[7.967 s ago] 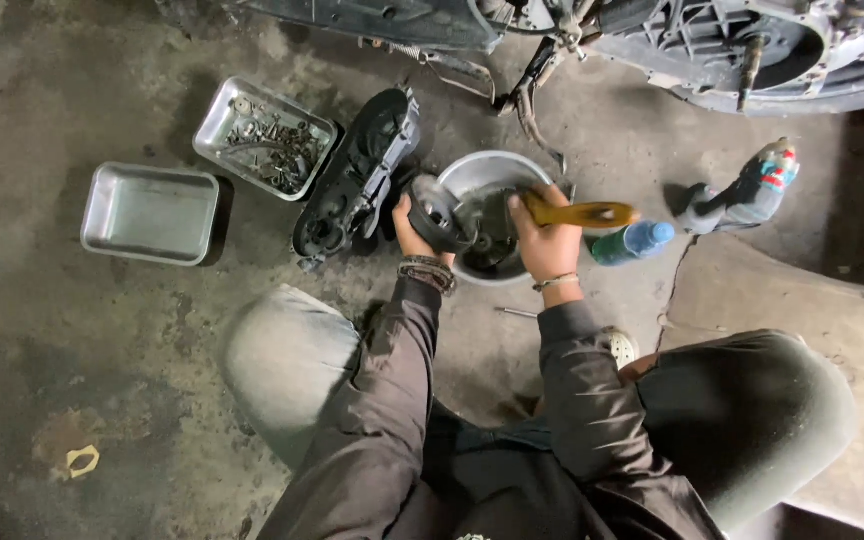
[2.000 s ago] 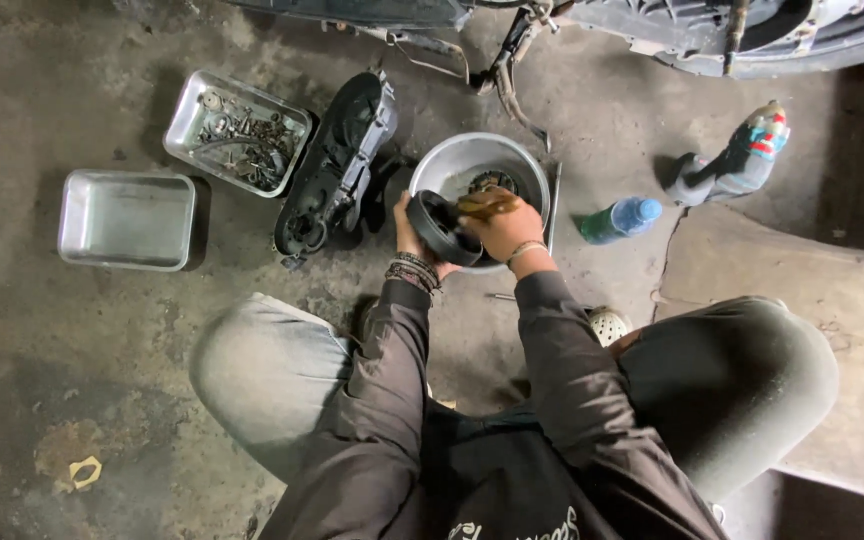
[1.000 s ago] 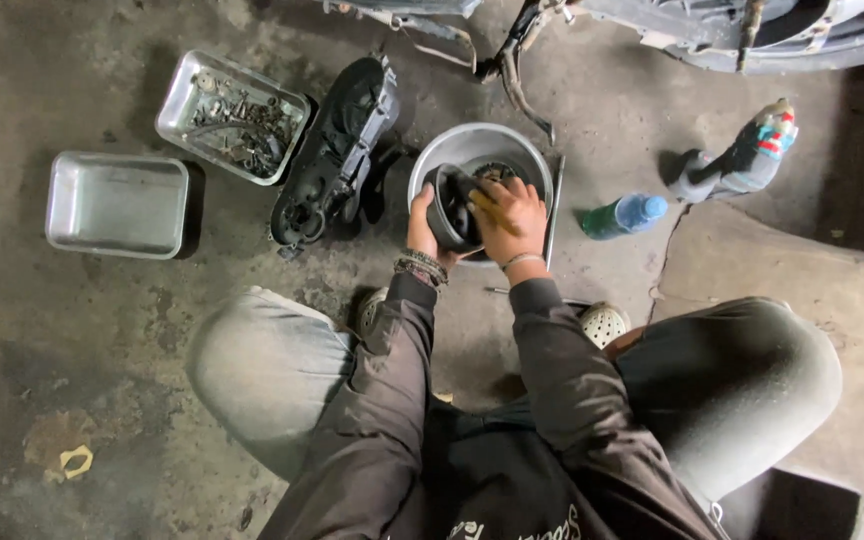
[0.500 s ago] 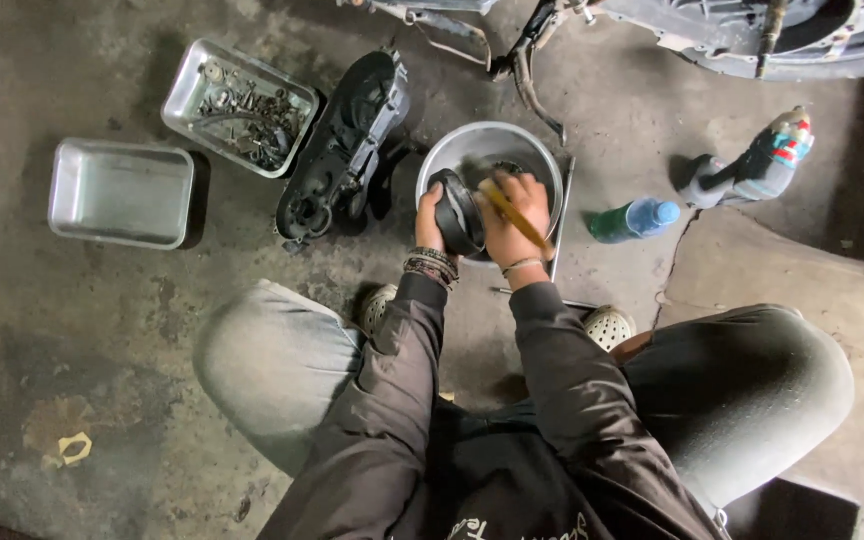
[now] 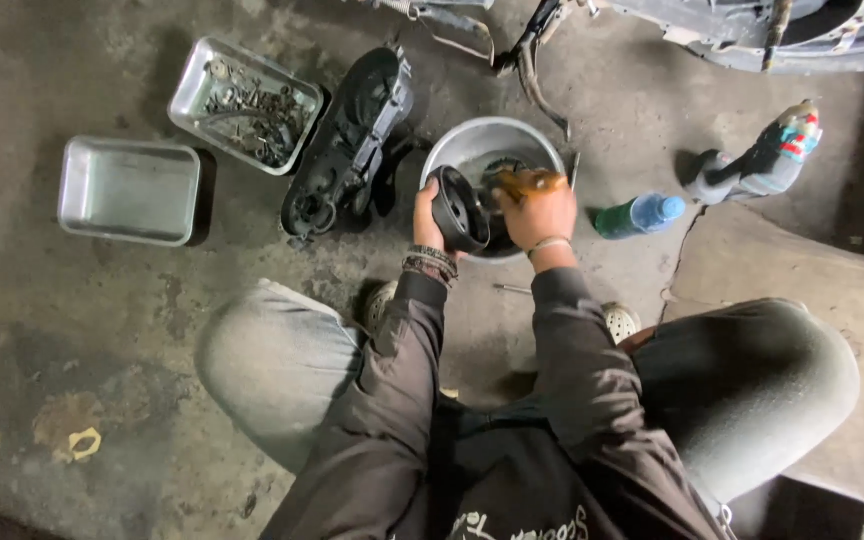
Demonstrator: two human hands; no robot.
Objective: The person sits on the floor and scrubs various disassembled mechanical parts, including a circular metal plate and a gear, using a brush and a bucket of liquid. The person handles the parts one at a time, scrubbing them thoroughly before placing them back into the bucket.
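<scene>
I squat on a stained concrete floor. My left hand (image 5: 425, 218) grips a black round pulley-like part (image 5: 460, 209), tilted on edge over a round metal basin (image 5: 472, 143). My right hand (image 5: 539, 212) is closed on a brush with a yellow-brown wooden handle (image 5: 530, 181), its head against the inside of the part. More dark parts lie in the basin, mostly hidden by my hands.
A black engine cover (image 5: 350, 142) lies left of the basin. Further left stand a metal tray of bolts (image 5: 245, 103) and an empty metal tray (image 5: 130, 189). A green bottle with a blue cap (image 5: 638, 214) and a spray bottle (image 5: 758, 165) stand right. A scooter underside (image 5: 712, 35) spans the top.
My right hand has turned, swinging the brush handle from pointing down-right to up over the basin. The round part has tilted slightly in my left hand. The view shifted a little.
</scene>
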